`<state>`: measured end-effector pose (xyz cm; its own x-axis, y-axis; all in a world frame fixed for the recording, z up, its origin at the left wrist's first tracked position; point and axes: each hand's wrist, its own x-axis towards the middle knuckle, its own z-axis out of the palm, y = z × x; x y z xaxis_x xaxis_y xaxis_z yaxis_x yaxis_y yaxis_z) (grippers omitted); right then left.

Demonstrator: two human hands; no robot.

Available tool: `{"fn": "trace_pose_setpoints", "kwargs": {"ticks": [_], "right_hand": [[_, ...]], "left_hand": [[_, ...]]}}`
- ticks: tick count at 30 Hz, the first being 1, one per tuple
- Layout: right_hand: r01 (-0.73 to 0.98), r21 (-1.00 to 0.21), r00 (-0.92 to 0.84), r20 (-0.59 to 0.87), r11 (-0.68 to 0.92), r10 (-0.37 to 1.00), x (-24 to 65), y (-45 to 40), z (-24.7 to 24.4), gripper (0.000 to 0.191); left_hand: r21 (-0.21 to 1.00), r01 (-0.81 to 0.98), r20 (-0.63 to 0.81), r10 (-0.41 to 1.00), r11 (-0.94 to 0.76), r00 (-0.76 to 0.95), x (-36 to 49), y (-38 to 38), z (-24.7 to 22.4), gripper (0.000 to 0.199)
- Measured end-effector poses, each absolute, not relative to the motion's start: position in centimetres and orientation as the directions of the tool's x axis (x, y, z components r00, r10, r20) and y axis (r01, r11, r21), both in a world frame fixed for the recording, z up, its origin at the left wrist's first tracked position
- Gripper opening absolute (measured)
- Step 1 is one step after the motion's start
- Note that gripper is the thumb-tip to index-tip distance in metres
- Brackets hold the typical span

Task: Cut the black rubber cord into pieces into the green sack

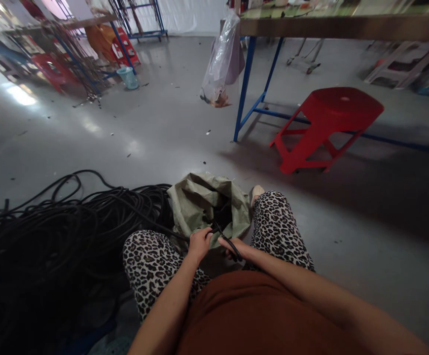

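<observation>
- Gripping scissors [233,245], the right hand [244,248] is working over an open sack [185,199].
- The left hand [199,242] is pinching black cord [177,236], trailing from loose coils [120,212] left of the sack.
- Clean snips are likely requiring taut cord, fingertips clear.

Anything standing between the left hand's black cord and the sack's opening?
Nothing visible does: the left hand holds the black cord at the near edge of the sack, with scissors in the right hand beside it.
</observation>
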<state>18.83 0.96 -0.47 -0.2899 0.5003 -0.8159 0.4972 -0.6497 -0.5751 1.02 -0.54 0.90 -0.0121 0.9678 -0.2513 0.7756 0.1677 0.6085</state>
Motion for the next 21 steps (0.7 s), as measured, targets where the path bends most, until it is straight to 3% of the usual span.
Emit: {"fn": "trace_pose_setpoints", "kwargs": {"ticks": [5,14,21], "right_hand": [[0.584,-0.581,-0.266,-0.796,-0.566,0.543,19.18,0.97,-1.13,0.053],[0.489,-0.557,-0.216,-0.823,-0.671,0.525,18.82,1.14,-1.54,0.051],[0.565,-0.567,-0.215,-0.803,-0.599,0.556,18.95,1.31,-1.39,0.05]], "left_hand": [[0.601,0.784,-0.249,0.968,0.158,-0.004,0.97,-0.6,0.95,0.029],[0.518,0.843,-0.218,0.975,0.147,-0.036,0.65,-0.67,1.26,0.033],[0.453,0.884,-0.226,0.974,0.11,-0.006,0.54,-0.58,1.41,0.032]]}}
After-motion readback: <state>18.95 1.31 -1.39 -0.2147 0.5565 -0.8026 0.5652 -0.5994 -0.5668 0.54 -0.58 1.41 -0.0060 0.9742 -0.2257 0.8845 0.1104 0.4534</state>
